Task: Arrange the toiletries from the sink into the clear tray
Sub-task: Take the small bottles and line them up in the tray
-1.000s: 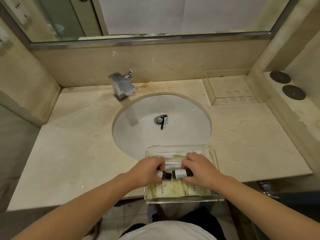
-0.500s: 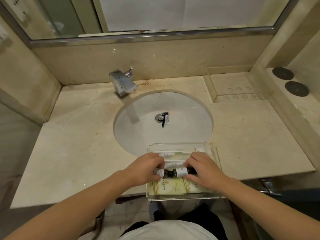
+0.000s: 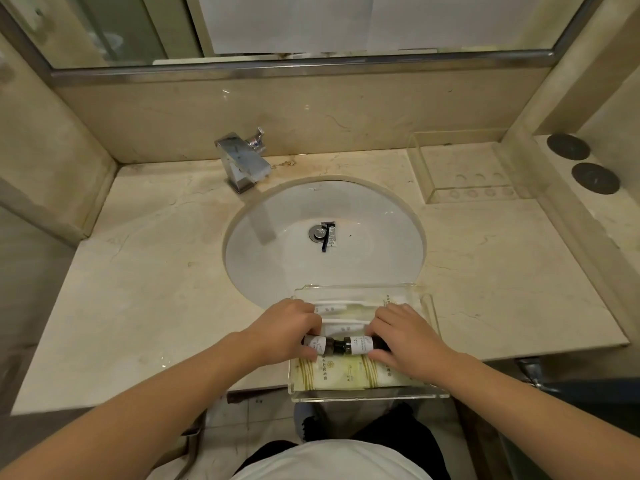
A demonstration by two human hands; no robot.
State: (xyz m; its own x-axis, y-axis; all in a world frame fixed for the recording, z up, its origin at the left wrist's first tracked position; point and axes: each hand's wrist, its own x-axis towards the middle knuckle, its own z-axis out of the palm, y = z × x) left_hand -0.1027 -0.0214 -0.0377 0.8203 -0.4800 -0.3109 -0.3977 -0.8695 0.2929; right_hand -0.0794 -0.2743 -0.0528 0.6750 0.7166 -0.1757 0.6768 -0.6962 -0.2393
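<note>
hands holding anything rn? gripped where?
Yes. Left hand holds the left dark bottle by its base end; right hand holds the right dark bottle likewise, caps meeting.

Beside the glossy white ceramic sink [image 3: 277, 265], the faucet [image 3: 242, 161] looks like polished metal, the countertop [image 3: 145, 271] veined polished stone, the tray [image 3: 367, 396] clear plastic.

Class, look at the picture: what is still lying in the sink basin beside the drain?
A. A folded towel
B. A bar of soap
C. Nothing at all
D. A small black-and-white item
D: a small black-and-white item lies by the drain in the sink, while both hands work at the clear tray.
</note>
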